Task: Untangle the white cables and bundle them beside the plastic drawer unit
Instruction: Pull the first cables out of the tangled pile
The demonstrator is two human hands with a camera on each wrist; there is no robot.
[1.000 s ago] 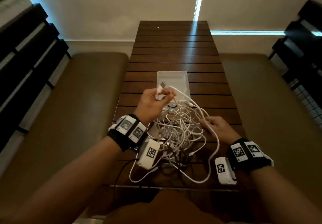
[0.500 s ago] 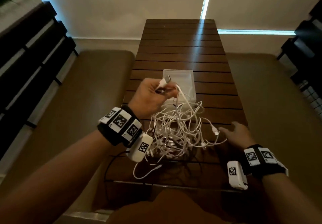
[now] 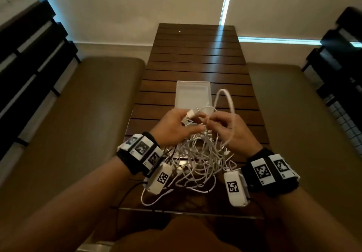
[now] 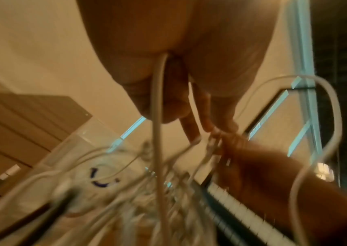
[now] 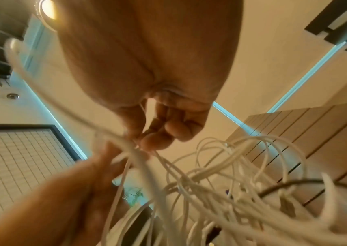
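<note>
While the left hand (image 3: 172, 128) pinches a white plug and its lead between thumb and fingers, the cables (image 3: 197, 161) hang from both hands as one tangled bunch — its lower loops trail onto the near end of the slatted table (image 3: 195, 55). Just beyond the hands stands the clear plastic drawer unit (image 3: 193, 93), partly hidden by a tall loop of cable. To the right, the right hand (image 3: 233, 134) curls its fingertips round a few thin strands — knuckle to knuckle with the left.
</note>
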